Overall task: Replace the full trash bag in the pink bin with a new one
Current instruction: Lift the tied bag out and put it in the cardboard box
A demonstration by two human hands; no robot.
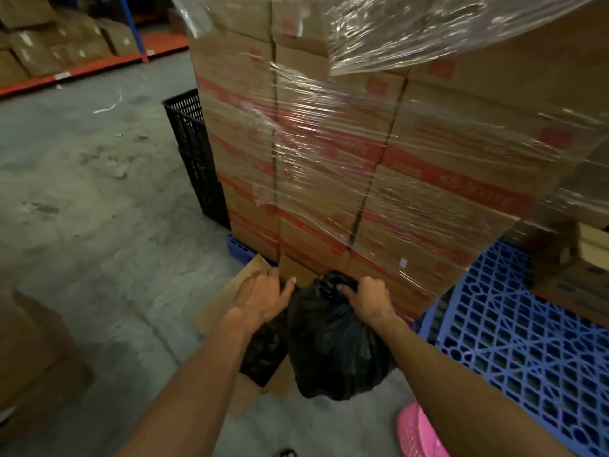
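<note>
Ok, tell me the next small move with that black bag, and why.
Probably lower the black bag into the open cardboard box: the right hand grips its gathered neck, and the left hand is open at the flap.

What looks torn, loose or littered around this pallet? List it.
The clear stretch wrap on the stacked cardboard boxes has come loose, hanging as a flap at the top. White scraps litter the grey concrete floor. The full black trash bag gripped by the right hand looks intact.
</note>
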